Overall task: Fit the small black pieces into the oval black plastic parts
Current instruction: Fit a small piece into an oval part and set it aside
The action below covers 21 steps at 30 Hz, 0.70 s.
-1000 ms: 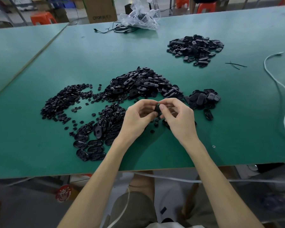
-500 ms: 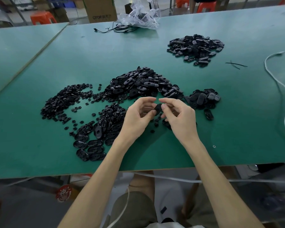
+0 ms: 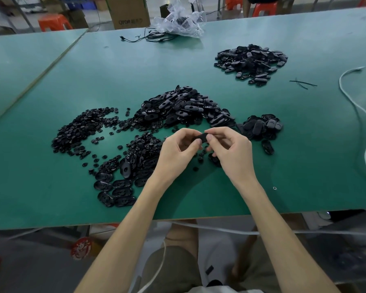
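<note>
Left hand [image 3: 179,152]: fingers curled — pinching one end of the oval part [image 3: 201,138]
Right hand [image 3: 234,152]: pinching its other end
Table [image 3: 51,197]: heaps of black pieces — left and far

grip: oval part [image 3: 202,137] pinched between left hand [image 3: 178,151] and right hand [image 3: 232,151], over table [image 3: 51,197] | just behind: oval-part heap [image 3: 184,108] | left: small pieces [image 3: 82,130] | just right: side heap [image 3: 260,126] | well behind-right: far heap [image 3: 251,60] | nearer-left: laid-out ovals [image 3: 114,187]
</note>
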Tool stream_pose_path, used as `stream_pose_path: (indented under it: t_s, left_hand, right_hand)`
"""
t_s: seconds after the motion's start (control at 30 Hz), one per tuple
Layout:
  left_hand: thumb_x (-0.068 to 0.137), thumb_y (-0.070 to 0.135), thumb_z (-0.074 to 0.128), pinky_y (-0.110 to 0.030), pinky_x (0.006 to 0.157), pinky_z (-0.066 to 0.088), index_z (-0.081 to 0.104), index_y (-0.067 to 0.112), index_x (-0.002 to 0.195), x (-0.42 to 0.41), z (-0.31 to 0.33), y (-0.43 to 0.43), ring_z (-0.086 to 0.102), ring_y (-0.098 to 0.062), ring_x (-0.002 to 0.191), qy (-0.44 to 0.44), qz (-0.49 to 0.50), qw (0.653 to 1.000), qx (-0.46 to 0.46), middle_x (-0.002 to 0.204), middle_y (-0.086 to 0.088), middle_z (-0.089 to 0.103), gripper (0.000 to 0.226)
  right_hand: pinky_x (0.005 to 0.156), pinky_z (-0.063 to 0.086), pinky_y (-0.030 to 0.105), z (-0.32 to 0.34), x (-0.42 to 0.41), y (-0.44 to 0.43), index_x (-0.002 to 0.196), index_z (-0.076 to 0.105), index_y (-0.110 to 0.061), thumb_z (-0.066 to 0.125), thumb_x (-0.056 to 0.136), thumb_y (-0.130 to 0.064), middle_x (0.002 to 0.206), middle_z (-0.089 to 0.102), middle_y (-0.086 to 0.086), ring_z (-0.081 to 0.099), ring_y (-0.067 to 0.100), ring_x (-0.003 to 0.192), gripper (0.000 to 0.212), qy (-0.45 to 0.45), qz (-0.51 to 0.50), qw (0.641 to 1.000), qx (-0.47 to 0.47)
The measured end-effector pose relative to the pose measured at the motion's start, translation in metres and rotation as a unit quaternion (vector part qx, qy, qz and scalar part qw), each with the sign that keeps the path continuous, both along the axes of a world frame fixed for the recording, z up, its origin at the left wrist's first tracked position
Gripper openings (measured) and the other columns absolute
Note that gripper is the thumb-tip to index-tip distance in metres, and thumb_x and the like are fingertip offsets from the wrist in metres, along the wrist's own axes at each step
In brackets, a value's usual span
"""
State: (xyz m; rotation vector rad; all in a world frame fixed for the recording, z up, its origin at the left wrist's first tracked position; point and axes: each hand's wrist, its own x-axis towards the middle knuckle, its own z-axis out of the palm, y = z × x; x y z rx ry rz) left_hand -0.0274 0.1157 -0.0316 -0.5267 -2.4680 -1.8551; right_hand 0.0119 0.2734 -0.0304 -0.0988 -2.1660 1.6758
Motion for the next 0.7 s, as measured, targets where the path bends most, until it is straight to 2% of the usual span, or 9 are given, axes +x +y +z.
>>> stream_pose_path:
  t_s: [0.17, 0.53, 0.7]
  left_hand:
    - [0.099, 0.01, 0.068, -0.044, 0.085, 0.06, 0.071, 0.011, 0.111, -0.001, -0.0002, 0.0006, 0.074, -0.021, 0.087, -0.003, -0.002, 1.0, -0.012, 0.092, -0.002, 0.077, 0.013]
    - [0.1, 0.01, 0.066, -0.046, 0.085, 0.061, 0.071, 0.011, 0.109, -0.0007, -0.0017, -0.0007, 0.075, -0.021, 0.088, 0.001, -0.009, 1.0, 0.0, 0.093, -0.002, 0.077, 0.01]
    - [0.1, 0.007, 0.065, -0.045, 0.084, 0.061, 0.07, 0.011, 0.107, -0.0018, -0.002, -0.0006, 0.075, -0.018, 0.087, 0.001, -0.007, 1.0, -0.004, 0.092, -0.002, 0.076, 0.009]
  right_hand:
    - [0.069, 0.058, 0.022, 0.0007, -0.0001, -0.0007, 0.103, 0.077, -0.016, 0.071, 0.097, -0.007, 0.085, 0.077, -0.009, 0.075, 0.012, 0.071, 0.013, 0.008, 0.009, 1.0, 0.008]
    - [0.075, 0.062, 0.033, 0.0013, 0.0016, -0.0008, 0.104, 0.077, -0.014, 0.072, 0.096, -0.007, 0.095, 0.077, -0.004, 0.075, 0.014, 0.073, 0.011, 0.023, 0.001, 0.999, 0.029]
    - [0.075, 0.061, 0.03, 0.0004, 0.0006, -0.0012, 0.103, 0.077, -0.014, 0.074, 0.095, -0.008, 0.094, 0.077, -0.005, 0.075, 0.012, 0.075, 0.01, 0.013, 0.006, 0.999, 0.034]
